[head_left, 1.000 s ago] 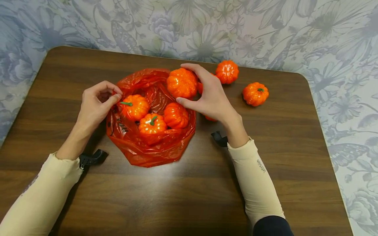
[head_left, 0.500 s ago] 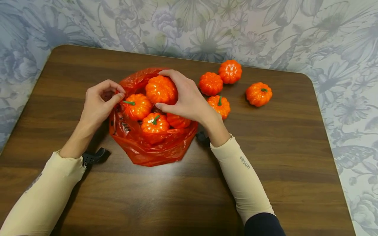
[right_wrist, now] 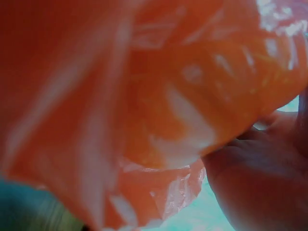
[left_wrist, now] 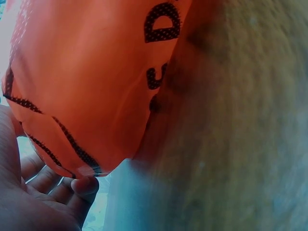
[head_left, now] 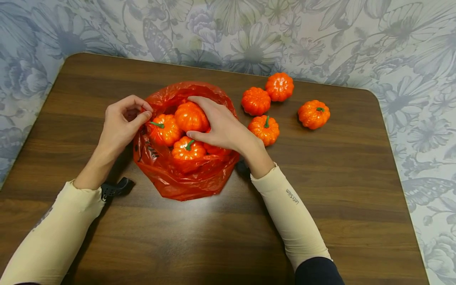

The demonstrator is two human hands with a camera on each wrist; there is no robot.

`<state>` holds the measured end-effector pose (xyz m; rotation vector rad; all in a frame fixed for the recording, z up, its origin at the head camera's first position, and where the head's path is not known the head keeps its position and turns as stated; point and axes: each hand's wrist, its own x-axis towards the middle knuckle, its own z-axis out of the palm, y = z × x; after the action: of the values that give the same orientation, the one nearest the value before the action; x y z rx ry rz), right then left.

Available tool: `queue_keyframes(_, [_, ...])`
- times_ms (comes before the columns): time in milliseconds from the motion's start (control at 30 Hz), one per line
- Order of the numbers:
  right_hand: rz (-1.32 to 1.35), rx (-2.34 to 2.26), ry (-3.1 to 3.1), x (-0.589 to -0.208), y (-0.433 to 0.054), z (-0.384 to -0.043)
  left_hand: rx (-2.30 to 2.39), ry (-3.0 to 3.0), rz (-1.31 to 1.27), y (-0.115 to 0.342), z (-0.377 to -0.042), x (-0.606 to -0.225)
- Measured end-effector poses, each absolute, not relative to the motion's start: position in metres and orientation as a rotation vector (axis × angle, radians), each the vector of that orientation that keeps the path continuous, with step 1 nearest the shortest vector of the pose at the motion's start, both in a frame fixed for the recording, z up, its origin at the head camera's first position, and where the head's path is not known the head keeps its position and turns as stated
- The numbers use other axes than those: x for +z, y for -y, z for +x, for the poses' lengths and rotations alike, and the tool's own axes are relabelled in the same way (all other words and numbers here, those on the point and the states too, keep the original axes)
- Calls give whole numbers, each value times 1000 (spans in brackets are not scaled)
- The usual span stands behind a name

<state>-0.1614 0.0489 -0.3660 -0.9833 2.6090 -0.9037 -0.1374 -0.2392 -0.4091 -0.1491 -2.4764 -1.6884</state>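
Note:
A red plastic bag [head_left: 185, 186] stands with its mouth spread on the table, several small orange pumpkins inside. My left hand [head_left: 122, 122] pinches the bag's left rim between thumb and fingers; the left wrist view shows the bag's printed side [left_wrist: 96, 86] above that hand [left_wrist: 43, 192]. Reaching into the bag, my right hand [head_left: 224, 124] holds a pumpkin [head_left: 191, 117] between thumb and fingers, over the others. Beside it lie a green-stemmed pumpkin [head_left: 165, 130] at left and another [head_left: 188, 148] in front. A further pumpkin [head_left: 215, 150] is mostly hidden under my right hand.
Right of the bag, on the brown wooden table [head_left: 338, 198], lie a pumpkin [head_left: 255, 101], one touching it behind [head_left: 279, 87], a green-stemmed one [head_left: 264, 130] in front and another [head_left: 314, 114] farther right. A flower-patterned wall [head_left: 249, 39] runs behind the table.
My right hand has carried its pumpkin leftward from the bag's right rim, then lowered it among the others inside. My left hand keeps its pinch on the rim.

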Motion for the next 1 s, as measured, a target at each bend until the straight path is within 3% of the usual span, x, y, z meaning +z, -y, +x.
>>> queue_keyframes(567, [-851,-804,-2600,-364,-49,-161,-1714,2469,-148,241,-139,-412])
queue_keyframes(1000, [-961,-1051,-2719,-356,-52,-153,-1742,2464,-151,243,-139,-411])
